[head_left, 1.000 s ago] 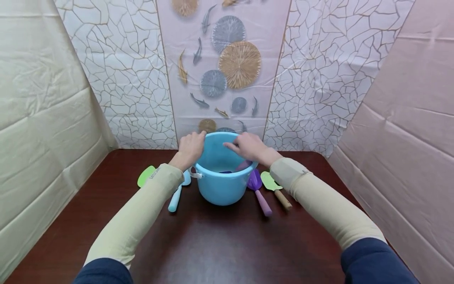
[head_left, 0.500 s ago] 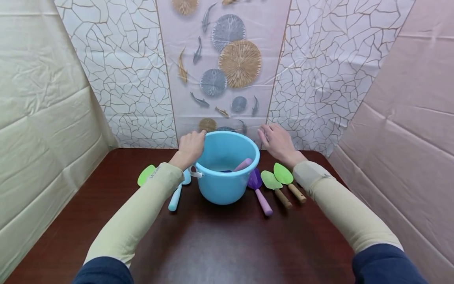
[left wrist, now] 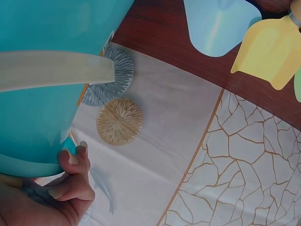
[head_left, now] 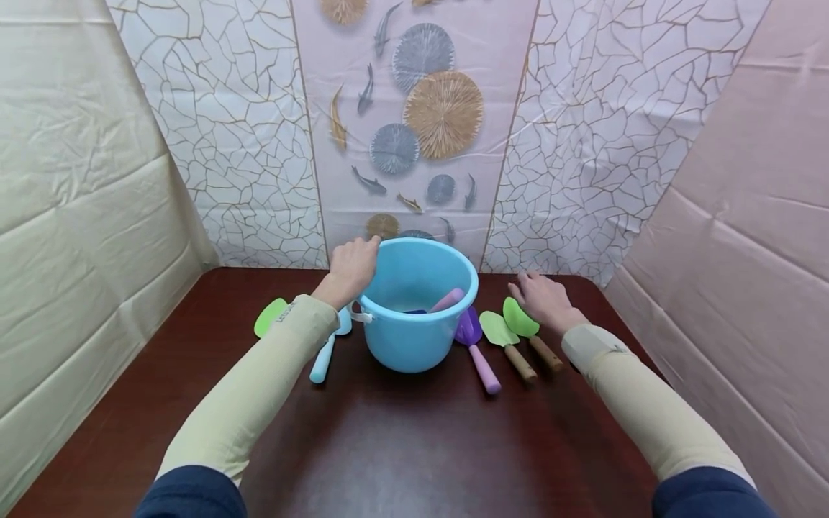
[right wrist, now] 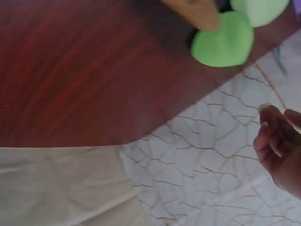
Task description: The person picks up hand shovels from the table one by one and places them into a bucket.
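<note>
A light blue bucket stands upright near the back of the table. My left hand grips its rim on the left; in the left wrist view the fingers curl round that rim. Inside the bucket lies a tool with a pink handle, its dark purple end mostly hidden. My right hand hovers over a bright green trowel with a wooden handle, fingers loosely bent and holding nothing. Beside that trowel lie a pale green trowel and a purple trowel with a pink handle.
Left of the bucket lie a light blue trowel and a bright green blade, partly behind my left arm. A yellow trowel shows in the left wrist view. Cloth walls enclose the dark red table behind and at the sides.
My right hand has moved from above the bucket to the right and down, to beside the bright green trowel. My left hand has stayed on the bucket's rim.
</note>
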`<state>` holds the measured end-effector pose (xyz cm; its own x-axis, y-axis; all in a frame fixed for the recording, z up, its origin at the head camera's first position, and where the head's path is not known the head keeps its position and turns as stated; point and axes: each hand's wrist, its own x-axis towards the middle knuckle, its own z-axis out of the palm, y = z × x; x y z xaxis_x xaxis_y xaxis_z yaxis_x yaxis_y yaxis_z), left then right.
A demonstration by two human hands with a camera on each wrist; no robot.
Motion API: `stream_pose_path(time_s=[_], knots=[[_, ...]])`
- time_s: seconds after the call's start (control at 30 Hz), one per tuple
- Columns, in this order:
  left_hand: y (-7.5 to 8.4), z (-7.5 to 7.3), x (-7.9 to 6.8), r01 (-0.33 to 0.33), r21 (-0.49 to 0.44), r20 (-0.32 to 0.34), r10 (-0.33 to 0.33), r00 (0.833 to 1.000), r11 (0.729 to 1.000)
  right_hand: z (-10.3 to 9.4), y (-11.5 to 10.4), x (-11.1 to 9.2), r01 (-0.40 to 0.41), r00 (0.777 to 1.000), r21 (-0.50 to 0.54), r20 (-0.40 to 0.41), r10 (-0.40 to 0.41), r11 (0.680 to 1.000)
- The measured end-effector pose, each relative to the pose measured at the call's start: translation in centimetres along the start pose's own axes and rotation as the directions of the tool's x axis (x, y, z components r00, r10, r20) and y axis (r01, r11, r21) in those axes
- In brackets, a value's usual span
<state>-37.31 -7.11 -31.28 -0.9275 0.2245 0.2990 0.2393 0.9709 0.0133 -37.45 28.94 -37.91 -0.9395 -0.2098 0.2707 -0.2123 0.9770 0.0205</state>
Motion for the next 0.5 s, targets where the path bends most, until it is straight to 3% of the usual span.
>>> stream_pose_path(time_s=[0.13, 0.3, 0.5], knots=[[-0.1, 0.0, 0.0, -0.007, -0.002, -0.005, 0.007, 1.000, 1.000, 0.8, 0.9, -1.1, -0.037, 0.988, -0.030, 0.147, 0.041, 0.999], [-0.1, 0.0, 0.0, -0.027, 0.005, -0.020, 0.028, 0.999, 1.000, 1.3, 1.5, -2.2, -0.072, 0.940, -0.057, 0.331, 0.087, 0.996], [-0.2, -0.1, 0.0, -0.030, 0.011, -0.025, 0.030, 0.999, 0.999, 1.7, 1.7, -2.5, -0.093, 0.893, -0.023, 0.441, 0.093, 0.995]])
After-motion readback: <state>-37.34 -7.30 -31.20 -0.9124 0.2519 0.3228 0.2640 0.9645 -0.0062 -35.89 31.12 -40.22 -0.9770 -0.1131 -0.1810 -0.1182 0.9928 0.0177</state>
